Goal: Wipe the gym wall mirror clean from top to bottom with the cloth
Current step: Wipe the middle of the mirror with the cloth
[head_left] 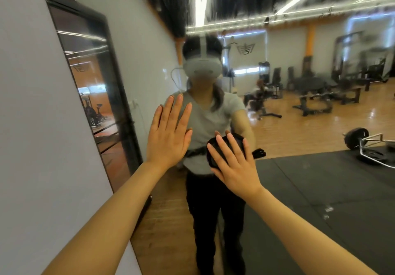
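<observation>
Meanwhile, both hands lay flat against the mirror (277, 125) near the centre of the frame. The left hand (168, 137) had its fingers (177, 108) straight and slightly spread, pressing bare glass and holding nothing. Just to its right and a little lower, the right hand (235, 167) pressed the black cloth (215, 152) to the glass — fingers extended over it, not curled — with cloth edges showing beyond the fingertips.

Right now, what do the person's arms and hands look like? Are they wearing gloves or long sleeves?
No gloves, no long sleeves. The left hand and right hand are bare, and both forearms are uncovered to the frame's edge. I see no rings, watch or bracelet. The mirror reflection shows a short-sleeved grey T-shirt.
</observation>
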